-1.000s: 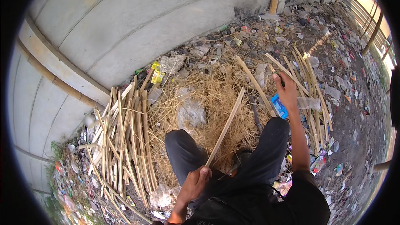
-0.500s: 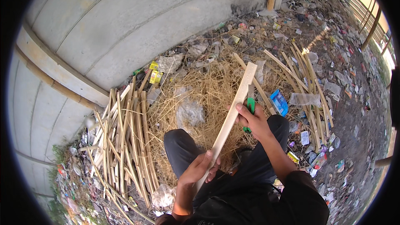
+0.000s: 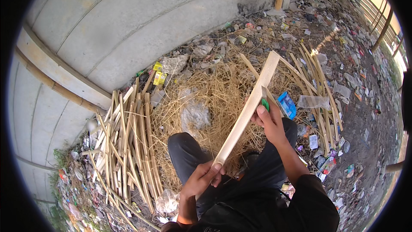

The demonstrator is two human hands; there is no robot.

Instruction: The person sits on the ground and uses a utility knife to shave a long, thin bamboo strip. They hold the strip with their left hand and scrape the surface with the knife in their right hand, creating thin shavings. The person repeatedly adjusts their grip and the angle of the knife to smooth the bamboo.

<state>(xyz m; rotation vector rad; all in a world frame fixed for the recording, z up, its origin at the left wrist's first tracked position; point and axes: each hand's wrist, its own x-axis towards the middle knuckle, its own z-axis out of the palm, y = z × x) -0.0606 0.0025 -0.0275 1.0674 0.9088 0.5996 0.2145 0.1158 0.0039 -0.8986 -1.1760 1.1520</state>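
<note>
A flat, pale bamboo strip (image 3: 245, 119) slants up and away from my lap. My left hand (image 3: 203, 178) is closed round its near end, thumb on top. In my right hand (image 3: 271, 123) is a green-handled knife (image 3: 265, 104), gripped beside the strip's right edge. The knife's blade lies against that edge, past the middle of the strip. Most of the handle is hidden by my fingers. Below the strip, a heap of thin straw-coloured shavings (image 3: 225, 86) spreads over the ground between and beyond my knees.
A pile of bamboo strips (image 3: 128, 146) lies at the left, and more split strips (image 3: 317, 90) lie at the right. A grey concrete wall (image 3: 150, 21) bounds the far left. Litter covers the ground, with a blue packet (image 3: 287, 105) near my right knee.
The strip has shifted up and to the right, with my left hand now at its near end. The knife has turned and sits lower along the strip, and my right hand has moved slightly right.
</note>
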